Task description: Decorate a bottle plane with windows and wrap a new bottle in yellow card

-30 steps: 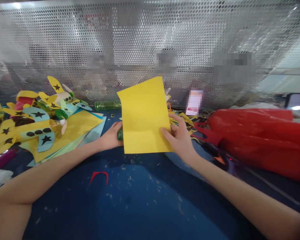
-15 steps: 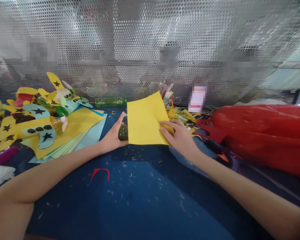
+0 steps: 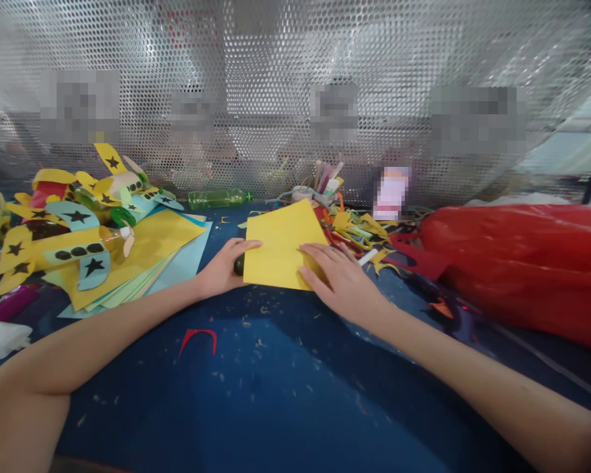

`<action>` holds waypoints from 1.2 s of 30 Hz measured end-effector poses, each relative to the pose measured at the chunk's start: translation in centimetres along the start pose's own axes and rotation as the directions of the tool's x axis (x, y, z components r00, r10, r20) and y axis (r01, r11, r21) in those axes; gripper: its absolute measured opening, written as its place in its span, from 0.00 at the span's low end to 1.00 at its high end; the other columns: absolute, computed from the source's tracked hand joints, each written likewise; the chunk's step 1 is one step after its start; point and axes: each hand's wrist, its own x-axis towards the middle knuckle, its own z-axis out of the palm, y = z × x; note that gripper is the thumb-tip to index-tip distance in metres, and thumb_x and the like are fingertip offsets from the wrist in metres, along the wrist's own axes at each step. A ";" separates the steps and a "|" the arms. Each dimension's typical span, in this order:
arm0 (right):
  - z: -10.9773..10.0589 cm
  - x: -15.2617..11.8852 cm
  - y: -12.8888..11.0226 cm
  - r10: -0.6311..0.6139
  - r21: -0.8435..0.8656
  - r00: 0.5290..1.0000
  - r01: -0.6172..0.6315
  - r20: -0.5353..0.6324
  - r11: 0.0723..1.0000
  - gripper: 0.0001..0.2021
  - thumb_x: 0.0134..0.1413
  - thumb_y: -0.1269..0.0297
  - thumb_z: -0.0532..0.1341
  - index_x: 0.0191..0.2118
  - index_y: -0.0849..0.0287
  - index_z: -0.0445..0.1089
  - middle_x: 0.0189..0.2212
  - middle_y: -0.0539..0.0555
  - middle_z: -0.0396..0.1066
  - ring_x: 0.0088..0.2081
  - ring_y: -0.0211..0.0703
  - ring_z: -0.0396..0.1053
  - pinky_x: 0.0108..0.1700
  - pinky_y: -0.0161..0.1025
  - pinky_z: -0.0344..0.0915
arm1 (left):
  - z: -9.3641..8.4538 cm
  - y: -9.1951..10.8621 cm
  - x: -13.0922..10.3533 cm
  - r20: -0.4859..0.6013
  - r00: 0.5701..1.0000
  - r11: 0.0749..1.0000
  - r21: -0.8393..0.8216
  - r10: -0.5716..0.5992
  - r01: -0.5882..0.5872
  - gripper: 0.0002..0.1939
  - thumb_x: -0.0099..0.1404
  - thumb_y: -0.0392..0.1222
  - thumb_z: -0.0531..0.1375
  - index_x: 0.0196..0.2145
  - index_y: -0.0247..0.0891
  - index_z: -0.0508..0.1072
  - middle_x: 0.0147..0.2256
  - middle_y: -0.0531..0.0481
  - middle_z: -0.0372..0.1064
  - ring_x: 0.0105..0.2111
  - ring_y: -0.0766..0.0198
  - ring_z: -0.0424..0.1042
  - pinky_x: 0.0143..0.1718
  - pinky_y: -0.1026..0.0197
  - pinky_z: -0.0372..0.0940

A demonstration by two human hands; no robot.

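A yellow sheet of paper (image 3: 282, 244) lies bent over a dark green, rounded object, likely a bottle (image 3: 239, 265), of which only the left end shows. My left hand (image 3: 220, 269) is closed on that end, with fingertips pressing the paper's left edge. On the other side, my right hand (image 3: 347, 284) grips the sheet's right part, fingers on top and thumb near the lower edge. What lies beneath the paper is hidden.
Paper-covered bottle planes (image 3: 73, 253) and coloured sheets (image 3: 177, 263) sit at left. Behind stand a green bottle (image 3: 219, 198) and a perforated metal screen (image 3: 266, 79). Yellow scraps (image 3: 357, 230), a phone (image 3: 391, 192) and a red bag (image 3: 517, 263) are right. A red scrap (image 3: 199, 334) lies in front.
The paper has come down lower over the green object and shifted slightly left. My left fingers have folded onto its edge; my right hand has slid left across it.
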 end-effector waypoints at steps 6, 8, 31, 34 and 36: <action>0.9 -0.7 -0.8 -0.007 -0.206 1.000 0.007 0.001 0.978 0.26 0.62 0.51 0.49 0.61 0.58 0.57 0.58 0.61 0.64 0.57 0.55 0.62 0.62 0.60 0.47 | 0.3 -0.2 0.2 -0.032 0.999 0.997 0.079 0.006 -0.004 0.37 0.52 0.43 0.68 0.58 0.46 0.60 0.53 0.43 0.61 0.55 0.51 0.61 0.58 0.44 0.58; 0.8 -1.0 -1.4 -0.025 -0.270 1.000 0.022 -0.007 0.962 0.28 0.62 0.50 0.49 0.62 0.60 0.57 0.59 0.64 0.61 0.60 0.57 0.59 0.63 0.61 0.45 | 0.4 -0.4 0.2 -0.039 0.999 0.996 0.093 0.007 -0.004 0.36 0.53 0.42 0.68 0.58 0.46 0.60 0.54 0.44 0.62 0.55 0.52 0.61 0.58 0.45 0.58; 1.7 -1.7 -2.4 -0.329 -0.246 0.943 0.330 0.047 0.911 0.32 0.63 0.49 0.47 0.62 0.72 0.56 0.63 0.68 0.55 0.64 0.57 0.52 0.63 0.53 0.53 | 0.3 0.7 0.3 -0.104 0.988 0.990 -0.098 -0.112 0.102 0.43 0.50 0.42 0.67 0.60 0.43 0.53 0.61 0.41 0.53 0.58 0.50 0.60 0.59 0.47 0.58; 1.6 -1.6 -2.4 -0.331 -0.250 0.943 0.330 0.041 0.910 0.31 0.63 0.50 0.47 0.61 0.71 0.57 0.62 0.67 0.56 0.64 0.56 0.53 0.63 0.52 0.53 | 0.2 0.7 0.3 -0.085 0.990 0.990 -0.089 -0.113 0.106 0.44 0.50 0.43 0.68 0.61 0.43 0.53 0.62 0.41 0.52 0.59 0.49 0.58 0.60 0.47 0.57; 1.6 -1.6 -2.5 -0.323 -0.245 0.946 0.322 0.038 0.915 0.31 0.63 0.50 0.48 0.61 0.71 0.57 0.62 0.66 0.57 0.63 0.55 0.53 0.63 0.51 0.53 | 0.2 0.7 0.2 -0.079 0.992 0.992 -0.082 -0.100 0.094 0.45 0.49 0.43 0.68 0.61 0.44 0.52 0.62 0.41 0.52 0.60 0.49 0.57 0.60 0.47 0.55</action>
